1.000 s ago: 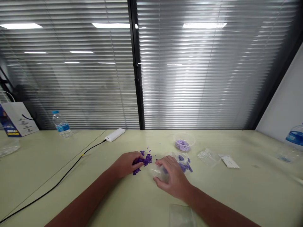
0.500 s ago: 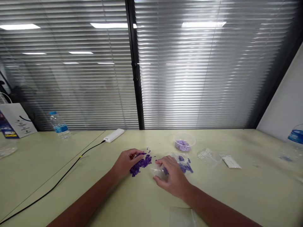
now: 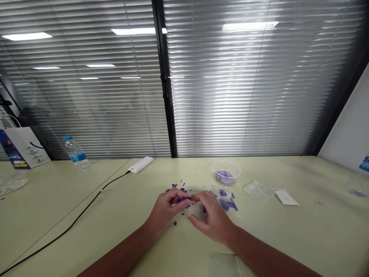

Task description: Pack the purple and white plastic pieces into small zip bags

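My left hand (image 3: pixel 166 209) is closed around some dark purple pieces (image 3: pixel 179 200), a few of which show between its thumb and fingers. Close against its fingertips is my right hand (image 3: pixel 211 215), with thumb and fingers apart at the left side of a clear plastic bag (image 3: pixel 215 189). The bag holds bluish-purple pieces (image 3: pixel 225 203). Loose purple bits lie scattered beyond my left hand, and one small piece (image 3: pixel 175 223) sits nearer to me. Whether my right fingertips touch any pieces is hard to make out.
Behind the bag stands a round clear tub (image 3: pixel 227 175) of pale purple pieces. To the right lie a crumpled clear bag (image 3: pixel 257 191) and a white packet (image 3: pixel 285 196). A flat clear bag (image 3: pixel 225 264) is near the front. Left are a power bank (image 3: pixel 141 164), black cable and bottle (image 3: pixel 76 154).
My left hand has moved right, up to my right fingertips, and the dark purple pile has shifted right with it. One piece now lies apart in front. The view has turned slightly left.
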The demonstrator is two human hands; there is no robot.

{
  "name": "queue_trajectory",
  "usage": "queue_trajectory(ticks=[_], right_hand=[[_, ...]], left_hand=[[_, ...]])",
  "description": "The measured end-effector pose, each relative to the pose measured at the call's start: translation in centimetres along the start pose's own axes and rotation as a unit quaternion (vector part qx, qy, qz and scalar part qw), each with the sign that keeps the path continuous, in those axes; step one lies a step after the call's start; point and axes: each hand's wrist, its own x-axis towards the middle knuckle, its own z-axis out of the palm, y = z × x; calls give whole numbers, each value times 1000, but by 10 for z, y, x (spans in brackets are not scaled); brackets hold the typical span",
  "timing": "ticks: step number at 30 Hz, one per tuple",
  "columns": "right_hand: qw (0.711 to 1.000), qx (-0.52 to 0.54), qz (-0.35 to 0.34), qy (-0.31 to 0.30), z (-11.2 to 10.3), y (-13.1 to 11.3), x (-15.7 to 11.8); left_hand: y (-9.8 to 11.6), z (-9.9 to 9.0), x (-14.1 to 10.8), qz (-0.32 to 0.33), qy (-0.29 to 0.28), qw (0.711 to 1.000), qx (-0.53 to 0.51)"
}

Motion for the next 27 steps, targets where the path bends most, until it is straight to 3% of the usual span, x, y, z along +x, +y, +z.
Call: queue_trajectory(ticks=[11, 18, 27], right_hand=[[1000, 14, 14, 4, -2, -2, 0], [1000, 13, 10, 15, -1, -1, -1], [998, 28, 23, 42, -3, -3, -1]], left_hand=[[4, 2, -5, 59, 27, 995, 81], [3, 0, -3, 128, -13, 988, 82], [6, -11, 0, 130, -7, 983, 133]])
